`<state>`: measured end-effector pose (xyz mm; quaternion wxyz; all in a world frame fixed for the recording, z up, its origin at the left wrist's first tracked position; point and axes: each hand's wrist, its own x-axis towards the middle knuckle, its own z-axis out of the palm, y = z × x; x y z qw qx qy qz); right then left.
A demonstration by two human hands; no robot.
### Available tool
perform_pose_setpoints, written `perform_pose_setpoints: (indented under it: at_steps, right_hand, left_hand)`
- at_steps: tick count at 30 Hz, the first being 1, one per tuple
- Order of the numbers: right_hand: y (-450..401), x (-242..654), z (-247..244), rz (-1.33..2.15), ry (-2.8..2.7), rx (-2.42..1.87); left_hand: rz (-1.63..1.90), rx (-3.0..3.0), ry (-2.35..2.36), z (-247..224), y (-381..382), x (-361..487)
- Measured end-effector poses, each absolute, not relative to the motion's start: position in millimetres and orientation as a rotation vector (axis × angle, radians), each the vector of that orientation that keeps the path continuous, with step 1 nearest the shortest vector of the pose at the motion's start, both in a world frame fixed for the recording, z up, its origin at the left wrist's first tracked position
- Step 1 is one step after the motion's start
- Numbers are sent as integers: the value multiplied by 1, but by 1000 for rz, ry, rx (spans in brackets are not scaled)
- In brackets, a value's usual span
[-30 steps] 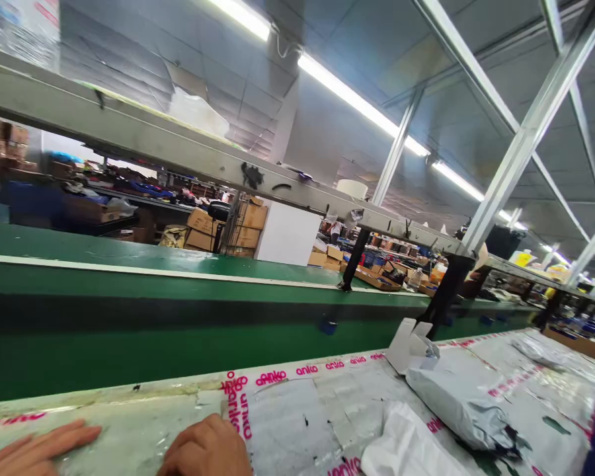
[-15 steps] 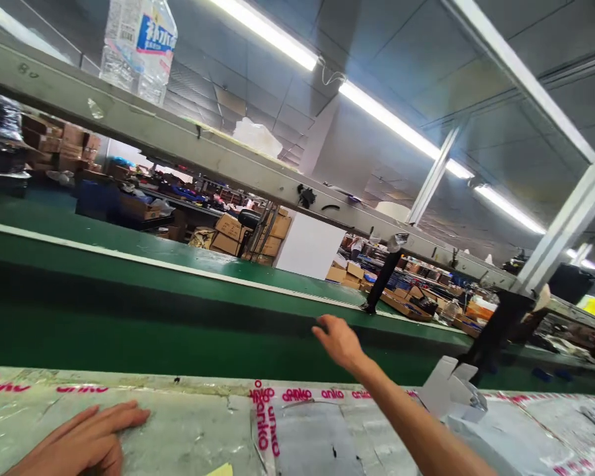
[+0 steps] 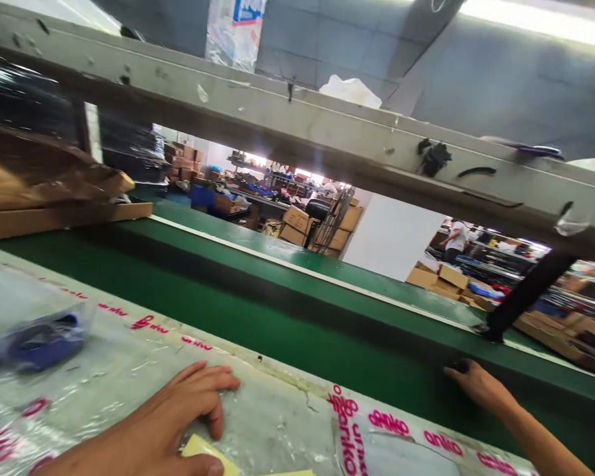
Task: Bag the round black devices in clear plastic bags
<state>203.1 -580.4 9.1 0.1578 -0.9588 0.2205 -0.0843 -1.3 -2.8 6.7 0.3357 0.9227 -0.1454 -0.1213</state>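
Observation:
My left hand point(image 3: 178, 420) rests on the plastic-covered bench point(image 3: 133, 370), its fingers stretched and slightly bent. Its thumb lies over a piece of yellow paper point(image 3: 211, 456), without a visible grip on it. Out over the green conveyor belt point(image 3: 297, 340), my right hand point(image 3: 478, 387) reaches forward with thumb and fingers curled together. A small dark spot shows between those fingers; I cannot make out what it is.
A dark blue item in a clear bag point(image 3: 47, 340) lies on the bench at left. Beyond it, a cardboard tray point(image 3: 69, 221) sits across the belt. A grey beam point(image 3: 302, 125) crosses above, with a black post point(image 3: 528, 294) at right. A person point(image 3: 456, 238) stands far back.
The view has swung left and down, bringing the bagged blue item and cardboard tray into sight. My right hand has gone from loosely spread to curled over the belt. My left hand has reached the yellow paper.

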Motion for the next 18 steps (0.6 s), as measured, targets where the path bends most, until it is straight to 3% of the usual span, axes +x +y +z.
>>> perform_pose_setpoints:
  at_steps: [5,11,18]
  right_hand:
    - [-535,177,25,-132,433,-2597]
    - [-429,85,35,44,-120,-2448]
    - [-378,13,17,139,-480,-2653]
  left_hand:
    - [-260,2333,-422,15,-6,-5]
    - [-186,2319,-504,19,-9,-7]
    - [-101,2268,-553,14,-10,-9]
